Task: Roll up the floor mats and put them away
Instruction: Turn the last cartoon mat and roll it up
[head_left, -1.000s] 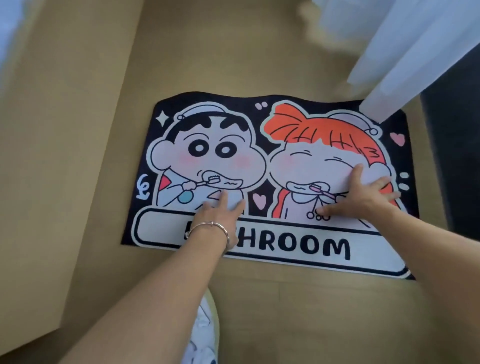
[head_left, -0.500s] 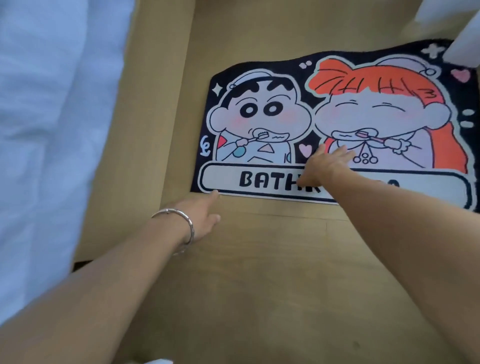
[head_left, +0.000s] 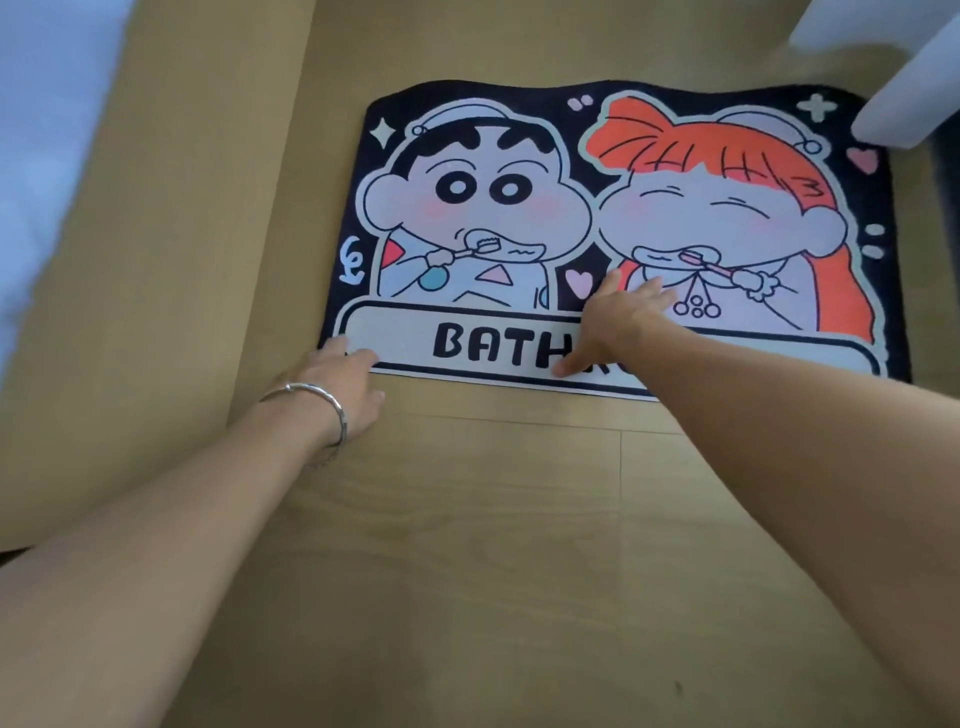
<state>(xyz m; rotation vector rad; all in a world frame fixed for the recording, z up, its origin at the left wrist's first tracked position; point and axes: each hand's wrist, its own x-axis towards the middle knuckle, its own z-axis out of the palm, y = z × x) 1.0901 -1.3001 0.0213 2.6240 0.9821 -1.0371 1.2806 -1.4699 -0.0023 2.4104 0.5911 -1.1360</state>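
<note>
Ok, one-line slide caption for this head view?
Left hand at the near-left corner and right hand flat on a cartoon bathroom mat, lying unrolled on the wooden floor.

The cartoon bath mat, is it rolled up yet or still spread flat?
Spread flat: the mat shows its whole print on the wood floor, no edge curled.

The mat (head_left: 597, 228) lies flat on the floor (head_left: 493, 545). The left hand (head_left: 332, 382) touches the mat's near left corner. The right hand (head_left: 618, 325) rests on top, near the middle. A curtain (head_left: 893, 73) hangs over the far right corner.
</note>
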